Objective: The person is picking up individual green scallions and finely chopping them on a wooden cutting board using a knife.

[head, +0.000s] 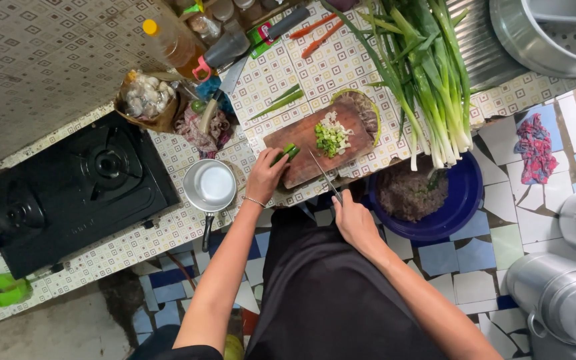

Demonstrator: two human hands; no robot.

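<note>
Black cloth [328, 293] over the person's lap fills the lower middle, below the wooden cutting board [318, 141], which lies on the tiled table [168, 227]. Largest on that table is the black two-burner stove [68, 193], well to the left of the board. Right of the board a bundle of green onions [428, 80] lies with its white ends toward the person, and just below those ends sits a blue bowl [465, 200] of dark minced filling [409, 193], lower than the table top. Between stove and board stands a small metal saucepan [211, 185], its handle pointing toward the person. On the board's middle lies a heap of chopped green onion [331, 138]. At the board's left edge the left hand [265, 177] has its grip clamped on a short bunch of green onion stalks [287, 153], pressing them onto the wood. Below the board the right hand [353, 220] has its grip shut round the handle of a knife [323, 175], whose thin blade slants up across the board's lower edge, near the stalks.
</note>
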